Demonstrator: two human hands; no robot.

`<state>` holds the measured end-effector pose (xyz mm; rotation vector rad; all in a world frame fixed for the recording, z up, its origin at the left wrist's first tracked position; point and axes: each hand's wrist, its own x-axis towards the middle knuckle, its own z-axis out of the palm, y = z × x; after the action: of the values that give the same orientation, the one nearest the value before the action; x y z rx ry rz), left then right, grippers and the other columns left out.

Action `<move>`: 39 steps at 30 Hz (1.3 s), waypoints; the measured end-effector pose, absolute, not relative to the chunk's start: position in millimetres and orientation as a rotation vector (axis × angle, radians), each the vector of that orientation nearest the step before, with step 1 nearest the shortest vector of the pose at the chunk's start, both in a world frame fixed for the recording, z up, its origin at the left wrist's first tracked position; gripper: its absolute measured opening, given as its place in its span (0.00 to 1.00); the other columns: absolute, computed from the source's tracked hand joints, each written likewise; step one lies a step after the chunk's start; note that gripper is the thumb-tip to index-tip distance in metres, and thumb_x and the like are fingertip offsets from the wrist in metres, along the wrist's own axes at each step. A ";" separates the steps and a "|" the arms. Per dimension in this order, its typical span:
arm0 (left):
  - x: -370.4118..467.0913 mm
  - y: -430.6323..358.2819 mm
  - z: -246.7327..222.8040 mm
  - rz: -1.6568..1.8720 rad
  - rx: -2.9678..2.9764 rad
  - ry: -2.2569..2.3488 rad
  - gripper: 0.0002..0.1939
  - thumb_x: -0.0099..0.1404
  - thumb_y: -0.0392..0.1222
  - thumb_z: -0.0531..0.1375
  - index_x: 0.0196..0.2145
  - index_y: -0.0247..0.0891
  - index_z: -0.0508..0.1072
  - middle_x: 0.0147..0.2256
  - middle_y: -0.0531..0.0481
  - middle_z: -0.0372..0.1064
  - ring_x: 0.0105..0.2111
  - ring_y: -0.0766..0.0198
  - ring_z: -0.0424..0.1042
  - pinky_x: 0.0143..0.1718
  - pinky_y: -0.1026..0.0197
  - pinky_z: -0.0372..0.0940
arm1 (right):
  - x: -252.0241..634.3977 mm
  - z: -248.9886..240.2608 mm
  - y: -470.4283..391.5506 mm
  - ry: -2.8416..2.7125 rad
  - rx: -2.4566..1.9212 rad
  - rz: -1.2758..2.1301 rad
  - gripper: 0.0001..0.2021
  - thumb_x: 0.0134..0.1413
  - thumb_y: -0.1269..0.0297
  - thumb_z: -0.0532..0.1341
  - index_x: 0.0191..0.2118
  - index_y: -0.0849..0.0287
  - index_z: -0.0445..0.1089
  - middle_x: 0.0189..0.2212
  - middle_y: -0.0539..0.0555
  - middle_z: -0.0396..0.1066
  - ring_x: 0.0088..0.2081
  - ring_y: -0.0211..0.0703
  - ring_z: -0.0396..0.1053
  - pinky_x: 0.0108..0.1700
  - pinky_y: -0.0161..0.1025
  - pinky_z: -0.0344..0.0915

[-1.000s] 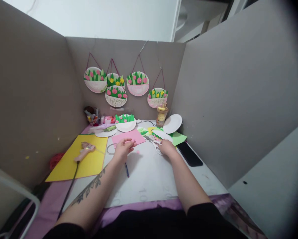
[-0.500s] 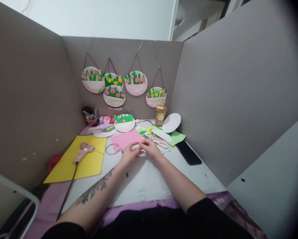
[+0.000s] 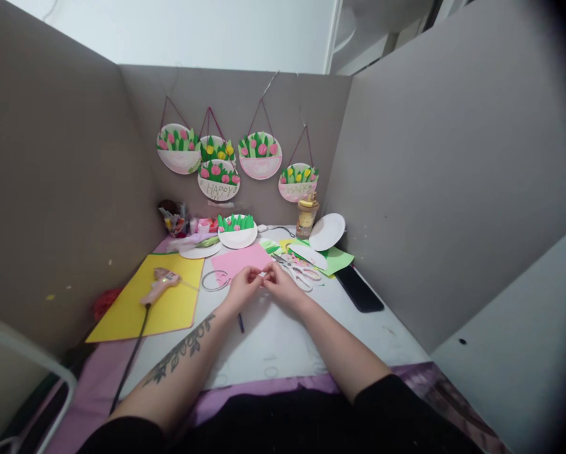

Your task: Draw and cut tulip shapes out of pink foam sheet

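Note:
My left hand (image 3: pixel 243 287) and my right hand (image 3: pixel 281 284) meet over the middle of the white table, fingertips pinched together. Whatever lies between them is too small to make out. Just beyond is a sheet of pink paper (image 3: pixel 238 260), with a grey ring (image 3: pixel 209 282) of tape left of my left hand. Scissors (image 3: pixel 303 273) with pale handles lie right behind my right hand. A dark pen (image 3: pixel 241 323) shows partly from under my left wrist. Farther back stands a paper plate (image 3: pixel 238 238) with green paper leaves and pink flowers.
A pink glue gun (image 3: pixel 158 287) rests on yellow sheets (image 3: pixel 122 315) at left, its cord running toward me. At right are a black phone (image 3: pixel 359 290), green paper (image 3: pixel 339 260), a white plate (image 3: pixel 327 232) and a drink cup (image 3: pixel 306 221). Decorated plates (image 3: pixel 260 167) hang on the grey partition.
Both hands have drawn closer, their fingers now pinched fingertip to fingertip. My left hand shifted slightly left, and more of the scissors and the pen shows. The view tilted a little.

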<state>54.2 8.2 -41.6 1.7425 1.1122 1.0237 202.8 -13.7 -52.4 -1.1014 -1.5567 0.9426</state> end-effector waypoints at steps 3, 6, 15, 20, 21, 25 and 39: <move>53.3 8.8 -39.5 1.010 1.806 1.104 0.12 0.54 0.35 0.57 0.38 0.35 0.68 0.31 0.50 0.72 0.31 0.64 0.72 0.34 0.64 0.64 | 202.4 -54.4 -15.2 -1.659 -1.157 0.877 0.12 0.47 0.68 0.56 0.40 0.56 0.56 0.24 0.44 0.63 0.27 0.36 0.62 0.30 0.33 0.57; 51.5 8.0 -35.5 0.965 1.898 1.080 0.13 0.55 0.35 0.57 0.40 0.35 0.68 0.30 0.51 0.72 0.31 0.64 0.72 0.35 0.64 0.64 | 203.4 -55.8 -15.0 -1.694 -1.211 0.837 0.12 0.47 0.69 0.55 0.40 0.56 0.56 0.24 0.44 0.63 0.27 0.37 0.62 0.30 0.33 0.57; 45.4 22.1 -39.5 0.892 1.829 1.164 0.14 0.55 0.36 0.58 0.40 0.36 0.66 0.29 0.51 0.73 0.28 0.65 0.71 0.28 0.66 0.63 | 209.5 -57.6 -13.2 -1.865 -1.364 0.625 0.11 0.49 0.74 0.53 0.41 0.57 0.59 0.29 0.48 0.67 0.32 0.39 0.65 0.36 0.35 0.59; 39.5 36.8 -50.9 0.850 1.722 1.259 0.16 0.52 0.35 0.60 0.41 0.36 0.66 0.26 0.52 0.72 0.20 0.69 0.68 0.22 0.69 0.58 | 217.3 -59.6 -12.5 -2.048 -1.519 0.349 0.10 0.50 0.74 0.53 0.38 0.58 0.65 0.36 0.55 0.68 0.39 0.42 0.65 0.41 0.36 0.58; 38.6 38.0 -51.8 0.843 1.722 1.267 0.16 0.52 0.35 0.60 0.40 0.36 0.66 0.26 0.52 0.72 0.20 0.69 0.67 0.21 0.69 0.58 | 218.5 -60.6 -12.3 -2.089 -1.535 0.324 0.10 0.51 0.74 0.53 0.38 0.58 0.66 0.36 0.55 0.69 0.39 0.42 0.65 0.41 0.36 0.57; 36.4 38.9 -51.8 0.789 1.734 1.307 0.16 0.50 0.36 0.61 0.39 0.37 0.66 0.24 0.54 0.71 0.19 0.70 0.65 0.19 0.69 0.55 | 223.0 -63.3 -9.6 -2.236 -1.505 0.251 0.10 0.51 0.74 0.53 0.38 0.57 0.68 0.37 0.55 0.69 0.38 0.42 0.65 0.42 0.36 0.57; 42.8 44.7 -60.1 0.699 1.811 1.505 0.19 0.47 0.39 0.63 0.39 0.35 0.70 0.26 0.51 0.72 0.24 0.65 0.69 0.22 0.67 0.57 | 227.3 -60.4 -5.3 -2.362 -1.372 0.259 0.10 0.51 0.75 0.54 0.37 0.59 0.68 0.35 0.55 0.67 0.39 0.41 0.64 0.41 0.34 0.56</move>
<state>42.8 44.7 -60.1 1.8110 1.5046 0.6992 227.3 -5.3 -60.4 -1.3721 -2.3619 0.2592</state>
